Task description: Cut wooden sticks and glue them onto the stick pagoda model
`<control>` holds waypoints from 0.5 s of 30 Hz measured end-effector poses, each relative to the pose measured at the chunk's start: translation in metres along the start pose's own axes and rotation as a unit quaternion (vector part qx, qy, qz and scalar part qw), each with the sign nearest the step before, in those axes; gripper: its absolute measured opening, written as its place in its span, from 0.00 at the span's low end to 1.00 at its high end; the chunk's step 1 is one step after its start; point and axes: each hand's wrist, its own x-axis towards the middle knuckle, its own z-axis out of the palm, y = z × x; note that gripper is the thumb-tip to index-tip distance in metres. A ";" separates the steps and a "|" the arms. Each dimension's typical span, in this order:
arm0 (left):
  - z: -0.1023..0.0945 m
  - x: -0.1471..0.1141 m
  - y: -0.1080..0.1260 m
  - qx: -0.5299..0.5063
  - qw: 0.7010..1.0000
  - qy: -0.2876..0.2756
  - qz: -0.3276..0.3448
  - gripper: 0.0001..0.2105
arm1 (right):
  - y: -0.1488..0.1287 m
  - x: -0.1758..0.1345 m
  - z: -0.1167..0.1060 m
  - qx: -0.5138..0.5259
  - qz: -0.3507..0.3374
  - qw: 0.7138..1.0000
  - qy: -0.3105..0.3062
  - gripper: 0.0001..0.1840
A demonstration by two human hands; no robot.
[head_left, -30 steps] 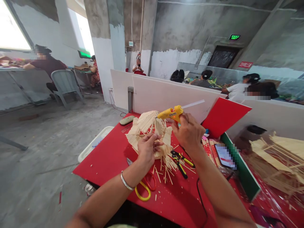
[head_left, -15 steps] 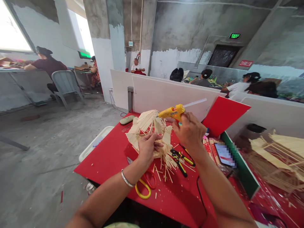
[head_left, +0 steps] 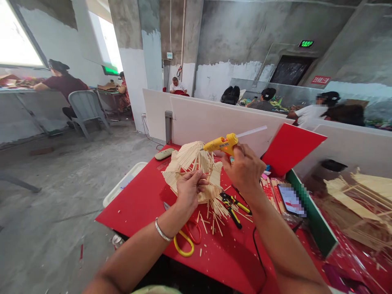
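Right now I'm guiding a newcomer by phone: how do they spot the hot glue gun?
On the red tabletop sits a pale stick model. Near its peak, the right hand holds the hot glue gun. Unlike the black-and-yellow pliers below, its body is mostly yellow, with a translucent glue stick jutting from the back.

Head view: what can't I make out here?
In the head view:
Hot glue gun: handle mostly hidden by the right hand.
Stick model: near side partly behind the left hand.
Scissors: pivot hidden behind the left forearm.
Smartphone: screen pixelated.
Second stick model: cut by the right edge.
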 end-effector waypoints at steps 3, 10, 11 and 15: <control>0.000 0.001 -0.002 -0.019 1.000 0.009 -0.013 0.13 | 0.000 0.000 0.000 0.011 0.003 1.000 0.001 0.15; -0.001 0.003 -0.005 -0.058 0.997 0.015 -0.041 0.09 | 0.000 -0.001 0.001 0.017 0.005 1.000 0.001 0.13; -0.001 0.003 -0.005 -0.059 0.997 0.018 -0.046 0.09 | 0.000 -0.001 0.001 0.016 0.005 1.000 -0.001 0.13; 0.000 0.002 -0.002 -0.054 0.997 0.020 -0.059 0.08 | 0.001 -0.002 0.001 0.015 0.006 1.000 -0.004 0.13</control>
